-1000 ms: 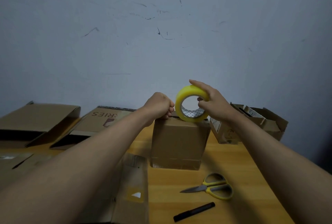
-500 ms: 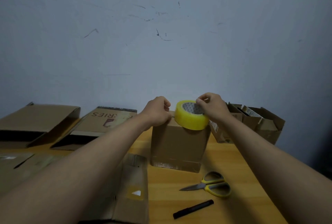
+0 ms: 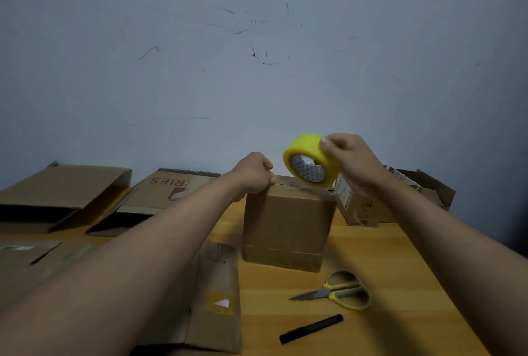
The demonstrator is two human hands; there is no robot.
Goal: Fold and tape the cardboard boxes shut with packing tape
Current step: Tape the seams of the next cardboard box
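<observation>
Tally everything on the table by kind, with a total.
Cardboard boxes, upright: 2, the closed box under the hands and the open box to its right
Flattened cardboard boxes: 4 in view
Tape roll: 1
Scissors: 1
Black marker: 1
Total: 9

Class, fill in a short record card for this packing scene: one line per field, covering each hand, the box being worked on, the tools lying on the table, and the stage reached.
left hand: curled, pressing on the top left edge of the upright box
right hand: grips the yellow tape roll, tilted above the box top
tools on table: scissors, black pen
other cardboard: flattened boxes at left, open box at right
stage: flaps closed; tape across the top cannot be told
</observation>
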